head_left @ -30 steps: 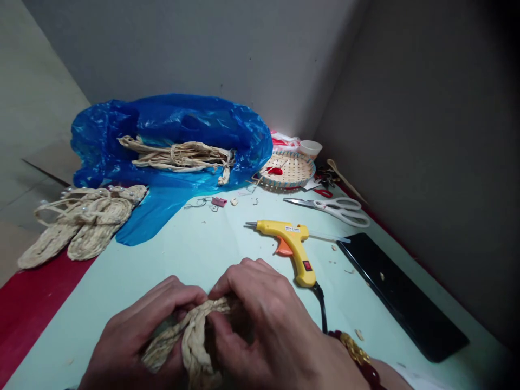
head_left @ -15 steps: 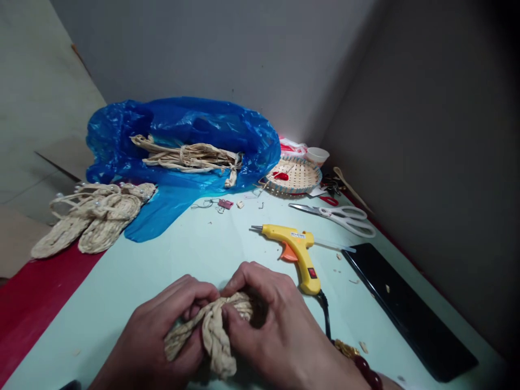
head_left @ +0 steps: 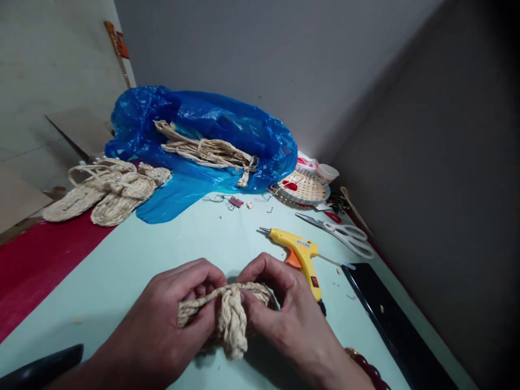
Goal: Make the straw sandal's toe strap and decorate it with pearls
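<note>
- Head view: a braided straw piece [head_left: 231,317] is held between both hands over the pale green tabletop [head_left: 162,244].
- Its left end is clamped by the fingers of the left hand [head_left: 170,319]; its right loop is pinched by those of the right hand [head_left: 284,311].
- A yellow glue gun [head_left: 301,254] is laid just beyond the right fingertips.

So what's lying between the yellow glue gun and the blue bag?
In the head view, mostly bare table, with a small pink clip and a few tiny scraps near the blue bag.
</note>
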Action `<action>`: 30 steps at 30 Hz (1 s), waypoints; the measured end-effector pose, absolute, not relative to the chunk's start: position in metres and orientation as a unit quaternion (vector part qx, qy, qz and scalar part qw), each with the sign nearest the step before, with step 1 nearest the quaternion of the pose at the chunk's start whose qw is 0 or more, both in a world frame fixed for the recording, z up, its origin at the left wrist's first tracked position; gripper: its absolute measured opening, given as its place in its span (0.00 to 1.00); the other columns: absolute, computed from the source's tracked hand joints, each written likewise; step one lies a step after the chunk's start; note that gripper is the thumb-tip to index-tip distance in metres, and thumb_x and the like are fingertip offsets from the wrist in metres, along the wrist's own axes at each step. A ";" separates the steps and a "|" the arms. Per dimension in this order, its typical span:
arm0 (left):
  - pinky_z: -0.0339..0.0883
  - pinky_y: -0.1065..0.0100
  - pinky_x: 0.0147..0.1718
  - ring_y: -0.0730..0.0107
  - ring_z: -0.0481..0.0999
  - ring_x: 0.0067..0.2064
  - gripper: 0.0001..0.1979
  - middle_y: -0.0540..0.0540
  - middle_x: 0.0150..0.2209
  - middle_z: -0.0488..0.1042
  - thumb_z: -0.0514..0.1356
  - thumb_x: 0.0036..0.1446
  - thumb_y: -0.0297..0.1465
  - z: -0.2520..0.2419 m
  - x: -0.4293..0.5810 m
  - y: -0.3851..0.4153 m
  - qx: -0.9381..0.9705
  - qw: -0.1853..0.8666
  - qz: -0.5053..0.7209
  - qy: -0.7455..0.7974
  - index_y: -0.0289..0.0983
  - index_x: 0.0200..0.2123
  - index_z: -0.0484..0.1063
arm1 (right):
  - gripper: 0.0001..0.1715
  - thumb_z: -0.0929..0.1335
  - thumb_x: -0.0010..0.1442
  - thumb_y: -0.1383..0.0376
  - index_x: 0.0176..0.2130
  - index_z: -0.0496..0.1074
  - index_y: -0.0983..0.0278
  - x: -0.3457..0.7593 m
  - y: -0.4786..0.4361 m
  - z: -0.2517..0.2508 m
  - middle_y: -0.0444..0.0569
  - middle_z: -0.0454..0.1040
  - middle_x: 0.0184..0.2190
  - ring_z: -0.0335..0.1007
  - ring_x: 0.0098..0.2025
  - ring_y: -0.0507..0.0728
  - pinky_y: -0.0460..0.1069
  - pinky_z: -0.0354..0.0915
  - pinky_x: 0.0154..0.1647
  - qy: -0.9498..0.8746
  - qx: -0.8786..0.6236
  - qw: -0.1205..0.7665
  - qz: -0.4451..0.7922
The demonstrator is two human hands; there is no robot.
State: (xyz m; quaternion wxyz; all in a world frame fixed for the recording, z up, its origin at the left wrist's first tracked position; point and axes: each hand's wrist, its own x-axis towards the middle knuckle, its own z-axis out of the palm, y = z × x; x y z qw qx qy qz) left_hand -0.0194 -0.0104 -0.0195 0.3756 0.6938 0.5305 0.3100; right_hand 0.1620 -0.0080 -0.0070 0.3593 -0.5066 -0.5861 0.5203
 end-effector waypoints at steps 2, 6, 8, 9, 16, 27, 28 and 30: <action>0.68 0.70 0.29 0.67 0.75 0.29 0.08 0.53 0.27 0.76 0.56 0.56 0.34 -0.018 -0.019 -0.011 0.689 0.376 0.314 0.535 0.42 0.30 0.73 | 0.04 0.70 0.54 0.67 0.31 0.70 0.61 0.161 -0.010 -0.008 0.38 0.64 0.21 0.55 0.23 0.49 0.44 0.55 0.23 -0.584 -0.501 0.360 0.528; 0.68 0.70 0.28 0.68 0.74 0.28 0.08 0.54 0.26 0.75 0.55 0.57 0.33 -0.019 -0.020 -0.010 0.691 0.366 0.325 0.532 0.42 0.29 0.73 | 0.04 0.70 0.56 0.66 0.31 0.70 0.62 0.161 -0.012 -0.011 0.38 0.64 0.21 0.55 0.22 0.49 0.43 0.54 0.22 -0.589 -0.493 0.366 0.525; 0.68 0.71 0.29 0.69 0.75 0.28 0.08 0.54 0.27 0.75 0.55 0.58 0.33 -0.021 -0.021 -0.011 0.698 0.351 0.341 0.523 0.42 0.29 0.72 | 0.03 0.70 0.57 0.65 0.32 0.71 0.61 0.161 -0.013 -0.013 0.38 0.66 0.22 0.56 0.22 0.49 0.43 0.55 0.22 -0.606 -0.493 0.380 0.495; 0.68 0.72 0.29 0.70 0.75 0.28 0.09 0.55 0.27 0.75 0.55 0.59 0.33 -0.023 -0.021 -0.011 0.703 0.341 0.350 0.516 0.43 0.29 0.72 | 0.03 0.70 0.57 0.66 0.32 0.71 0.61 0.162 -0.013 -0.015 0.38 0.67 0.22 0.58 0.23 0.49 0.43 0.56 0.22 -0.621 -0.492 0.389 0.470; 0.70 0.75 0.37 0.68 0.82 0.40 0.12 0.57 0.36 0.80 0.54 0.56 0.28 -0.039 -0.019 -0.017 0.745 0.214 0.430 0.462 0.49 0.38 0.73 | 0.02 0.69 0.60 0.67 0.35 0.72 0.59 0.168 -0.015 -0.023 0.40 0.73 0.28 0.67 0.28 0.51 0.45 0.63 0.31 -0.733 -0.444 0.436 0.276; 0.66 0.74 0.29 0.72 0.75 0.28 0.08 0.56 0.28 0.74 0.57 0.61 0.27 -0.039 -0.026 -0.015 0.780 0.246 0.414 0.401 0.47 0.35 0.73 | 0.23 0.71 0.63 0.66 0.56 0.66 0.56 0.174 -0.021 -0.020 0.41 0.80 0.41 0.78 0.41 0.52 0.45 0.71 0.48 -0.778 -0.424 0.393 0.245; 0.65 0.73 0.29 0.72 0.75 0.27 0.08 0.56 0.27 0.73 0.57 0.61 0.27 -0.038 -0.027 -0.015 0.783 0.249 0.409 0.397 0.46 0.34 0.73 | 0.27 0.72 0.63 0.65 0.59 0.64 0.56 0.174 -0.021 -0.021 0.41 0.80 0.42 0.78 0.42 0.53 0.46 0.71 0.49 -0.771 -0.429 0.400 0.248; 0.65 0.71 0.28 0.72 0.74 0.26 0.07 0.55 0.26 0.73 0.56 0.60 0.27 -0.039 -0.028 -0.015 0.787 0.240 0.405 0.399 0.46 0.33 0.72 | 0.24 0.72 0.62 0.64 0.56 0.66 0.55 0.173 -0.021 -0.021 0.40 0.80 0.40 0.79 0.41 0.53 0.46 0.72 0.48 -0.770 -0.435 0.390 0.257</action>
